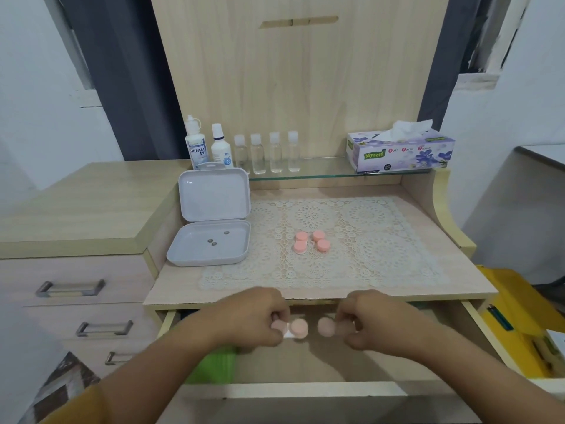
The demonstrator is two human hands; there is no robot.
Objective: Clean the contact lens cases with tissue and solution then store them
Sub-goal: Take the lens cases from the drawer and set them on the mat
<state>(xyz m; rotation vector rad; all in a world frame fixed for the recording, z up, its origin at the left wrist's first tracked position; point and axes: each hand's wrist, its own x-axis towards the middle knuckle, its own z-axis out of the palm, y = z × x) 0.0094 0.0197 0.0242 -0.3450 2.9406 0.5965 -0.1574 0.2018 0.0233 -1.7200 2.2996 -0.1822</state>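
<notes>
Pale wood filled the scene: a dressing desk [171, 289] with a lace mat [367, 240] spread across it and an open drawer [336, 390] pulled out at the near edge. Over that drawer both hands were at work. The left hand [253, 316] had its fingers curled round one pink contact lens case [295, 328], pinching its left end so the right-hand cap poked out past the fingertips, a strip of white showing beneath. The right hand [373, 321] pinched a second pink case [327, 326] the same way, mirror fashion, its free cap pointing left. The two caps sat just apart, facing each other between the hands; blur hid the finer detail. Two more pink lens cases [312, 241] lay side by side on the mat, further off in the middle. To the left, a grey box [211, 215] stood open, lid tilted up and back, with three small dark bits in its tray. On the glass shelf [321, 174] at the far side stood two white solution bottles [208, 148], then four small clear bottles [267, 153] in a row. At the shelf's right end sat a tissue box [400, 151], one white tissue sticking up out of its slot. Something green [214, 365] lay in the drawer under the left wrist.
</notes>
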